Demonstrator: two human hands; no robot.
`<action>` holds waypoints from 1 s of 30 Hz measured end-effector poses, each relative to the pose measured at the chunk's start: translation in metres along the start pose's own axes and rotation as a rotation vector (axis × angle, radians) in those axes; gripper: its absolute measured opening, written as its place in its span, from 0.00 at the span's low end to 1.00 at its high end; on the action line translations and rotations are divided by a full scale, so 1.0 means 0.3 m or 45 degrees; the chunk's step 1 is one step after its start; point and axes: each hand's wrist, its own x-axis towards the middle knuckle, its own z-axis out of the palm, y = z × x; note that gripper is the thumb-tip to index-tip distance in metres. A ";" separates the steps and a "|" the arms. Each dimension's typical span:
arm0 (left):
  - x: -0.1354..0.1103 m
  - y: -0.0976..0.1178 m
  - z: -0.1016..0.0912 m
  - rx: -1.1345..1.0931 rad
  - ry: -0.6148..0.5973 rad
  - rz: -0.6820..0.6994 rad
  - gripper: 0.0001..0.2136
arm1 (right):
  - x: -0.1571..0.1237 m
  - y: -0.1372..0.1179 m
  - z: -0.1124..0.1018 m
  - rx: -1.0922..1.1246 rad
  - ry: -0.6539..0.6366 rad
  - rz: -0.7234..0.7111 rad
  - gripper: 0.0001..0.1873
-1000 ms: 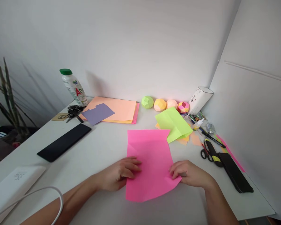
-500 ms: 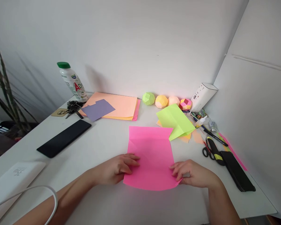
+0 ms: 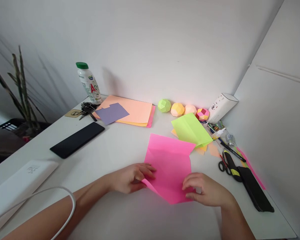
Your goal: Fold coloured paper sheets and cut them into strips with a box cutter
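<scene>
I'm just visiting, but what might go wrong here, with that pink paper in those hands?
The left hand has the near edge of the pink sheet bent up, so it might crease crookedly. The sheet's far right corner appears to meet the green sheet, which could get nudged if the pink one slides. And the white cable loops across the left forearm in this view, so it could perhaps snag.

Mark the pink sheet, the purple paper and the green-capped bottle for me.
Pink sheet (image 3: 169, 170): head view, middle, between both hands.
Purple paper (image 3: 112, 113): head view, middle of its face.
Green-capped bottle (image 3: 90, 84): head view, white body.
</scene>
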 end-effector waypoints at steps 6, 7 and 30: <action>0.015 0.001 0.031 0.037 0.061 -0.011 0.11 | 0.060 -0.109 0.031 -0.083 -0.041 -0.004 0.18; 0.013 0.002 0.028 0.032 0.055 -0.032 0.13 | 0.062 -0.121 0.033 -0.082 -0.047 -0.006 0.20; -0.009 0.153 0.295 1.012 0.025 -0.226 0.30 | 0.205 0.071 0.105 -0.112 0.239 0.138 0.11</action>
